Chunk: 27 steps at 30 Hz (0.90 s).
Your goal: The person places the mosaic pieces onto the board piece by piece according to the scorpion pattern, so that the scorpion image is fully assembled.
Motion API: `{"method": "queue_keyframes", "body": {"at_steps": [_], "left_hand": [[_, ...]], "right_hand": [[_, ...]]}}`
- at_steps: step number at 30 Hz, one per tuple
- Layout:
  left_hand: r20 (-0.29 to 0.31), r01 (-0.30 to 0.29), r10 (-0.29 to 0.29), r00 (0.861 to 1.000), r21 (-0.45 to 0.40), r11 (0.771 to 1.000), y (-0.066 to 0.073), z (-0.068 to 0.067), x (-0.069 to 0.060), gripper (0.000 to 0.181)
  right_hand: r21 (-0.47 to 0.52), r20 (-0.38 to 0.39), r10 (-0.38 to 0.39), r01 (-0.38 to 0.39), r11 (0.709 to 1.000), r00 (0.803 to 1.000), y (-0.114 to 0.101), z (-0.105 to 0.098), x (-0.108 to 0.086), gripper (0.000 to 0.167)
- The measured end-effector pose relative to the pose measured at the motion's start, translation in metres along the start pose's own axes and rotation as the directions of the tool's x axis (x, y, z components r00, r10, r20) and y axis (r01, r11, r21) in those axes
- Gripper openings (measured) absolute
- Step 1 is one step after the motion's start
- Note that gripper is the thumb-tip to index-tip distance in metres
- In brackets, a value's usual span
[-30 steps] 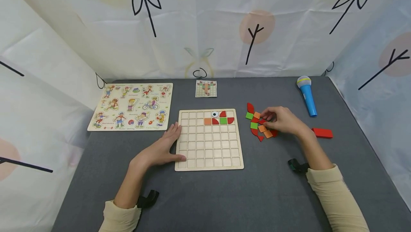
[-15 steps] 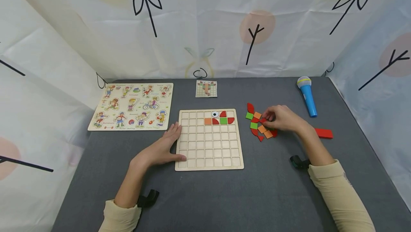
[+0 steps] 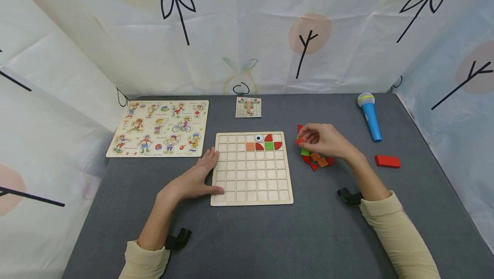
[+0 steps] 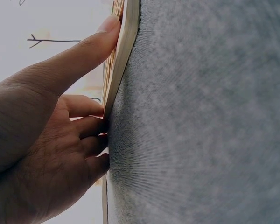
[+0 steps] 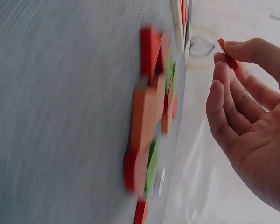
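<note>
My left hand rests at the left edge of the wooden grid board, thumb on the near left corner and fingers spread along the side. In the left wrist view the thumb lies on the rim of the board. Between thumb and fingertips my right hand pinches a small red piece, held above the loose pieces in the right wrist view, where the red piece is seen edge-on. Orange, green and red loose pieces lie right of the board, partly hidden by the hand. Several coloured pieces fill cells at the board's upper right.
A picture board lies at the back left and a small pattern card behind the grid board. At the right are a blue toy microphone and a red block. Printed cloth surrounds the table's back and sides.
My right hand has lifted a red piece from the loose pieces and moved left with it toward the board. The left hand has stayed in place.
</note>
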State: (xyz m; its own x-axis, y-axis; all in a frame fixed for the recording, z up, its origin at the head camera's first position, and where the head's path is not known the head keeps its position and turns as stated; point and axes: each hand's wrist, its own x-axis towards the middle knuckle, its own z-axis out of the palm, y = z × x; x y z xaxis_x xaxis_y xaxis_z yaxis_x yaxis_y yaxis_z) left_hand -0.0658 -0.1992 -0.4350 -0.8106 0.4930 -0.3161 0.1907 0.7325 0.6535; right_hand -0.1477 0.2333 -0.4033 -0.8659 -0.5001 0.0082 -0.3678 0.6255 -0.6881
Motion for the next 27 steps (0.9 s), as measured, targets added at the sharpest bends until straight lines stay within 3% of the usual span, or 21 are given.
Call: {"method": "queue_keyframes", "body": {"at_steps": [10, 19, 23, 27], "left_hand": [[-0.002, -0.027, 0.027, 1.0, -0.024, 0.999, -0.001, 0.0, 0.0, 0.121], [-0.037, -0.056, 0.055, 0.998, -0.028, 0.998, -0.022, 0.007, 0.007, 0.13], [-0.024, -0.058, 0.058, 0.998, -0.041, 0.997, -0.015, 0.004, 0.003, 0.127], [-0.002, -0.022, 0.022, 1.0, -0.033, 0.999, -0.003, -0.001, 0.0, 0.121]], "right_hand": [[0.066, 0.088, -0.13, 0.125, 0.99, 0.988, -0.03, 0.027, 0.034, 0.025], [0.149, 0.137, -0.196, 0.176, 0.973, 0.971, -0.051, 0.056, 0.072, 0.026], [0.146, 0.141, -0.197, 0.177, 0.973, 0.97, -0.057, 0.072, 0.088, 0.022], [0.115, 0.156, -0.173, 0.156, 0.981, 0.972, -0.063, 0.087, 0.1, 0.014]]}}
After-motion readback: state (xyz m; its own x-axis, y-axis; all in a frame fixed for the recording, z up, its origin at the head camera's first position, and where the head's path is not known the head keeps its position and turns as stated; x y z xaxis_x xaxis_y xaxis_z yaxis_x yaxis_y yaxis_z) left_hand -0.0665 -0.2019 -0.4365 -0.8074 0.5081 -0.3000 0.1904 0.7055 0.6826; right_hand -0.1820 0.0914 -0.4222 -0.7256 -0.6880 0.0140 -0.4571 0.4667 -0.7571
